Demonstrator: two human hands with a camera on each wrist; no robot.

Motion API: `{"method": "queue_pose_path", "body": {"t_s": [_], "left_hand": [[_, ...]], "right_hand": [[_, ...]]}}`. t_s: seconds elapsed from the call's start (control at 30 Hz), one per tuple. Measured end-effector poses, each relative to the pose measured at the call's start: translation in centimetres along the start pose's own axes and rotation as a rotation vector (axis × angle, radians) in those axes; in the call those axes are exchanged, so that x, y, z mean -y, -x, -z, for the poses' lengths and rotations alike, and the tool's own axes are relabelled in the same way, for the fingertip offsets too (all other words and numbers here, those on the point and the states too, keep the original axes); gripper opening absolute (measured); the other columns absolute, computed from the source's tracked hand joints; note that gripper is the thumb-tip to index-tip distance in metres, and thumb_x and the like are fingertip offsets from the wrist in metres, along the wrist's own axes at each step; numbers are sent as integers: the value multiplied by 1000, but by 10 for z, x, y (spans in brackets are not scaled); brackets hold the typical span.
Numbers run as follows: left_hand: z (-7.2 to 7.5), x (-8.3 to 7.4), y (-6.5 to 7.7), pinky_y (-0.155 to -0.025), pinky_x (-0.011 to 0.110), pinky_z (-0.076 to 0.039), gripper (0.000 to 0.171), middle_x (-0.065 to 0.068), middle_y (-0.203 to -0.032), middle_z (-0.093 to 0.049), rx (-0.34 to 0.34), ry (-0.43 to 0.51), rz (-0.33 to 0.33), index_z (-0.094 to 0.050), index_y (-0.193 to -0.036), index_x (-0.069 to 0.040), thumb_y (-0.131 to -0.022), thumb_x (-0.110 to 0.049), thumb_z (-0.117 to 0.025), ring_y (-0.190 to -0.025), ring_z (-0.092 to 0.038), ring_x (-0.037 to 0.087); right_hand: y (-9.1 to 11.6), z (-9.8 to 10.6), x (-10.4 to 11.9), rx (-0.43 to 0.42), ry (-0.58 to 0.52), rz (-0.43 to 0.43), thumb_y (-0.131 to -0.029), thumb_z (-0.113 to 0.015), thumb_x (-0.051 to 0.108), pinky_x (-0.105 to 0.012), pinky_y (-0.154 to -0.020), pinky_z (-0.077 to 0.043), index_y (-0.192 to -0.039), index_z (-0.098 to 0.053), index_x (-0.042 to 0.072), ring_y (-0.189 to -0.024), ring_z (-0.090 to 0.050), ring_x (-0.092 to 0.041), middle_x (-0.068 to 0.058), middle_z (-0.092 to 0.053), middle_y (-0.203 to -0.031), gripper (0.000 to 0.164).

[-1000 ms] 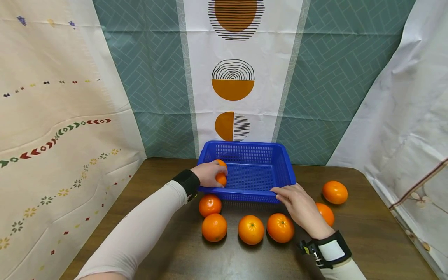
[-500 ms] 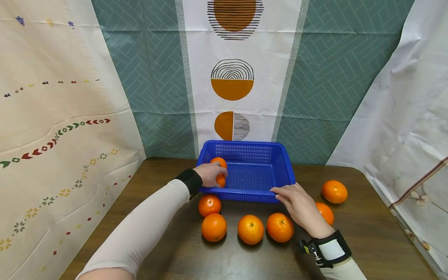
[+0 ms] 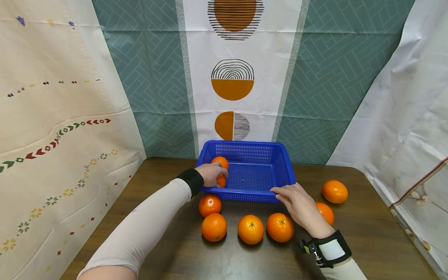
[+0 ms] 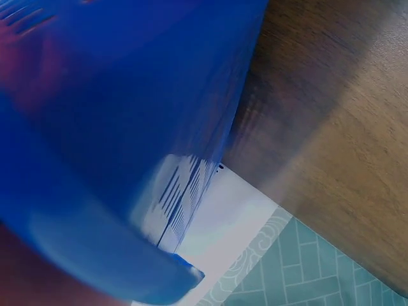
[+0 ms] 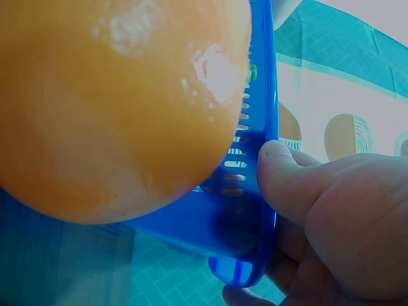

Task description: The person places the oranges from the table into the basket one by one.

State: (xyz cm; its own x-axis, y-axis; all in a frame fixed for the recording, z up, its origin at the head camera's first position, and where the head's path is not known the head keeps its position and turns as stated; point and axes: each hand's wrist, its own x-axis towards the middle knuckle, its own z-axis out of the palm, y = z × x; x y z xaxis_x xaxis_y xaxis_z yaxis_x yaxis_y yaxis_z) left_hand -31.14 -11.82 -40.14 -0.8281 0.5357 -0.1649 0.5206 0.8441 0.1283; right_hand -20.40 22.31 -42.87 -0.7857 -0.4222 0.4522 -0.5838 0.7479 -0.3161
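Note:
A blue plastic basket (image 3: pixel 249 196) with slotted walls stands at the back of the table. Inside its left end my left hand (image 3: pixel 211 174) curls over a near orange (image 3: pixel 221 181), which shows only partly below the fingers. Just behind, a second orange (image 3: pixel 220 162) lies close to the fingertips. My right hand (image 3: pixel 297 206) grips the basket's front right corner; in the right wrist view the thumb (image 5: pixel 280 169) presses the rim, with fingers on the other side. The basket's blue wall (image 4: pixel 127 95) fills much of the left wrist view, hiding the left hand.
Before the basket, on the brown table (image 3: pixel 168 249), lie several oranges, among them a left one (image 3: pixel 214 227), a middle one (image 3: pixel 251 230) and a right one (image 3: pixel 280 227). Another orange (image 3: pixel 335 191) lies at far right. Patterned cloth (image 3: pixel 350 97) hangs behind.
My left hand has shifted slightly right inside the basket, and more of the rear orange shows behind it. My right hand keeps its hold on the corner.

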Motion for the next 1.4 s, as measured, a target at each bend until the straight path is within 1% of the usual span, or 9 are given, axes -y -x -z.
{"method": "queue_pose_path", "body": {"t_s": [0.23,0.37,0.53,0.83,0.93,1.0,1.13,1.23,1.4], "left_hand": [[5,-5,7,-99,42,-58,41,8,-120,-57,13,14,5,-76,-135,-17,-97,-18,-88,-98,-64,29],[7,-6,9,-101,43,-58,41,10,-121,-58,11,12,-3,-75,-135,-16,-96,-18,-88,-101,-65,30],[6,-3,7,-99,41,-58,40,10,-122,-59,1,4,-21,-76,-135,-16,-97,-19,-88,-99,-65,29],[8,-2,11,-102,44,-57,41,9,-119,-62,-6,33,-37,-76,-135,-15,-96,-20,-88,-102,-65,30],[9,0,12,-103,44,-56,40,10,-121,-64,-24,32,-58,-76,-135,-14,-97,-19,-88,-106,-65,31],[8,1,13,-105,44,-55,39,11,-125,-65,-42,33,-79,-76,-134,-13,-97,-18,-87,-110,-65,31],[8,4,14,-110,46,-53,41,12,-132,-67,-66,64,-104,-75,-135,-11,-97,-18,-88,-119,-64,32],[7,7,16,-111,46,-53,41,12,-133,-67,-81,81,-117,-75,-136,-10,-97,-17,-88,-120,-63,32],[11,6,26,-108,46,-54,38,12,-130,-68,-125,70,-123,-74,-133,-12,-98,-18,-87,-118,-62,31]], "right_hand": [[0,0,0,-5,-6,8,-100,-79,1,-61,-114,-48,-126,-82,9,-111,-72,-32,-5,-82,-113,27],[0,0,0,-5,-8,8,-100,-78,1,-60,-112,-50,-126,-82,9,-111,-72,-31,-5,-82,-113,27],[0,0,1,-4,-7,6,-101,-78,1,-59,-109,-52,-127,-82,9,-111,-71,-31,-5,-81,-113,28],[0,0,1,6,-2,-4,-101,-78,1,-64,-118,-44,-127,-81,8,-112,-71,-33,-6,-81,-113,28],[0,1,1,9,-5,-12,-101,-77,2,-64,-117,-45,-128,-81,9,-113,-71,-33,-7,-81,-114,28],[0,1,1,11,-6,-18,-101,-77,2,-62,-113,-49,-128,-81,9,-113,-71,-33,-6,-81,-114,27],[0,1,0,13,-6,-24,-102,-77,3,-60,-110,-52,-128,-81,9,-113,-71,-33,-6,-81,-114,27],[0,1,0,15,-8,-27,-102,-77,3,-61,-112,-50,-128,-81,9,-114,-71,-33,-7,-81,-115,27],[0,1,0,16,-12,-30,-102,-76,2,-63,-115,-47,-129,-81,9,-114,-71,-34,-7,-81,-116,27]]}}
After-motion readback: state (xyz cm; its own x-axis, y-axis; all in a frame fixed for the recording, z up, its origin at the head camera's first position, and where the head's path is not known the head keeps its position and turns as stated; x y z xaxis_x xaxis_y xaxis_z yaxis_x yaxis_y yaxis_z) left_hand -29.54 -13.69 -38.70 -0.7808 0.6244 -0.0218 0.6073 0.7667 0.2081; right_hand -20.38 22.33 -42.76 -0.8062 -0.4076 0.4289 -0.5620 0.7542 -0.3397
